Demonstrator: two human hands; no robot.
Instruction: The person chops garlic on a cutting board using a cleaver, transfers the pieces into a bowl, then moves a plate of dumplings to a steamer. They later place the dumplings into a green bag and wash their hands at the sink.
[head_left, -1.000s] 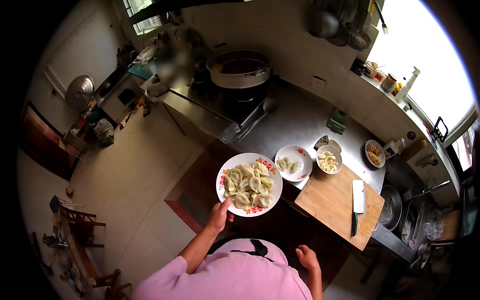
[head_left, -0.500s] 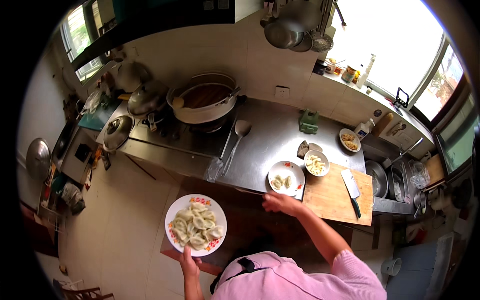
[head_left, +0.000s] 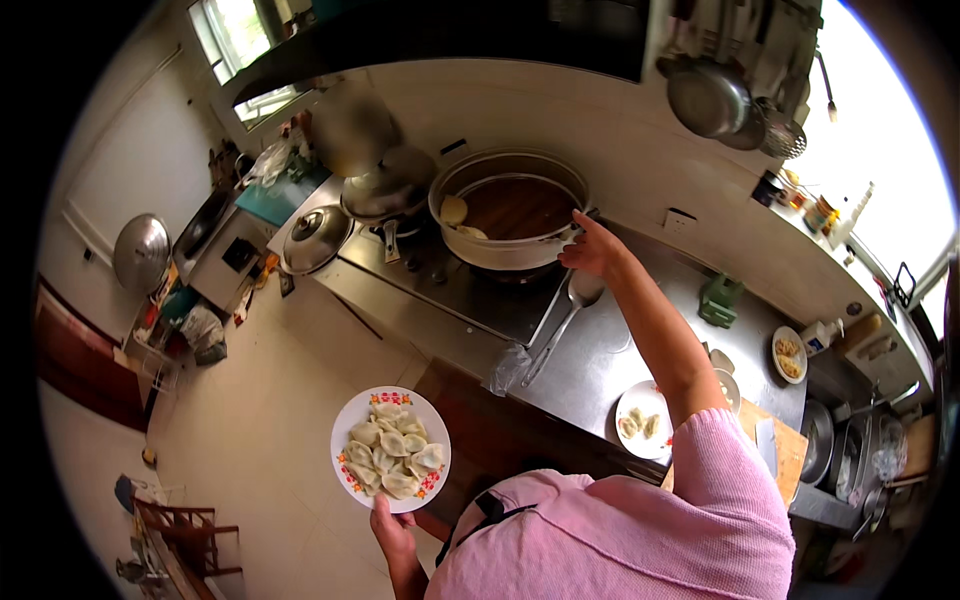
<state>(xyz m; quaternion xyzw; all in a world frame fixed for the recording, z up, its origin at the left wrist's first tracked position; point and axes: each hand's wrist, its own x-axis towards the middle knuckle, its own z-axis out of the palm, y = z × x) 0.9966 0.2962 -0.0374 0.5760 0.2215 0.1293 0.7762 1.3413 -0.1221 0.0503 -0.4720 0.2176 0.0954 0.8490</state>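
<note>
Head view: a floral-rimmed white plate is resting in the left hand, its near rim being pinched between the thumb on top and the fingers curling underneath. Pale dumplings are lying heaped just beyond that thumb tip.

Ahead of the right hand, a wide pot is standing on the stove, its right rim meeting or nearly meeting the fingertips; the spot is dim, so I cannot tell whether they are gripping anything. Two pale pieces are lying inside the pot, left of those fingers. Just below them, a ladle is lying on the steel counter. Farther behind the fingers, the right arm is passing above the counter, partly covering a small bowl beside a second plate.

The right arm is extending forward, index finger pointing out; the left forearm is holding low.
</note>
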